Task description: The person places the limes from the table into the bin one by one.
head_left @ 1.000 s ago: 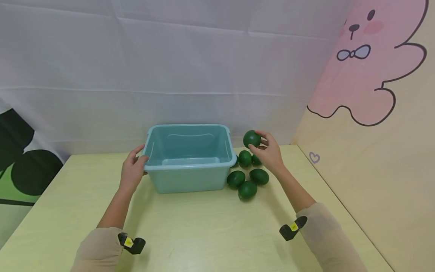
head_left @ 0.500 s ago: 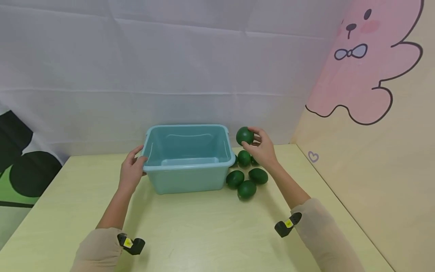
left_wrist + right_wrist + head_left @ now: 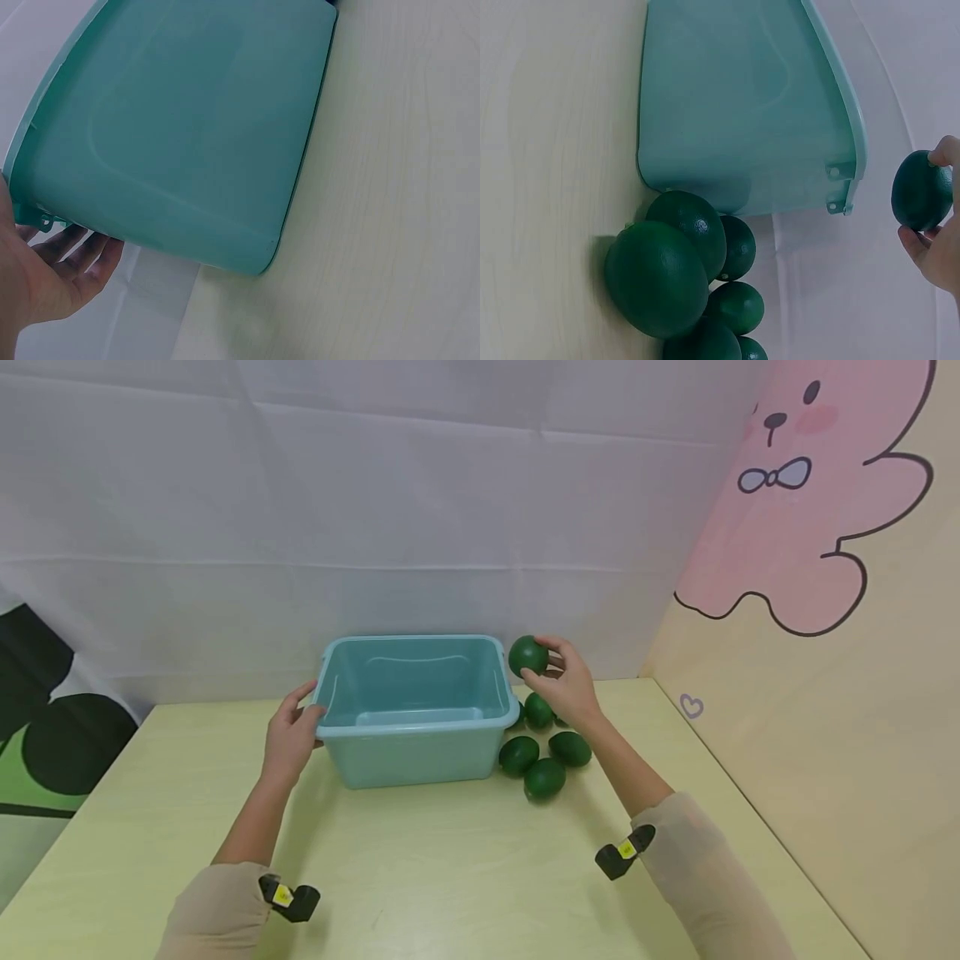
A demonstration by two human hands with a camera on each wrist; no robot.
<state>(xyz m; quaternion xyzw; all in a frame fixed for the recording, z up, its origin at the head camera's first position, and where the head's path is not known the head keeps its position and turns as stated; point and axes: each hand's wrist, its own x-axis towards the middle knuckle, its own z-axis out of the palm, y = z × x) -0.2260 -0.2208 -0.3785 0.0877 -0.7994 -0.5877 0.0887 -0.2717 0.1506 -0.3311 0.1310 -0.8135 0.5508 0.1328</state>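
So the left hand [image 3: 291, 739] has the blue tub [image 3: 420, 756] by its left end, thumb over the rim and fingers tucked underneath, so that's a proper grip. The right hand [image 3: 566, 689] is pinching a green fruit [image 3: 528, 657] between thumb and fingertips, holding it up in the air just right of the tub's right rim, so it's beside the tub, not over it. The tub itself sits upright on the pale table [image 3: 420, 877], near the white cloth [image 3: 375, 527] at the back. Six more fruits [image 3: 544, 779] are bunched on the table along the tub's right side, below the right hand, a couple of them partly hidden in the head view. Both sleeves [image 3: 225, 906] are beige with a black gadget [image 3: 292, 900] at each cuff, and there's a pink bear [image 3: 795, 535] on the right-hand wall [image 3: 847, 735].
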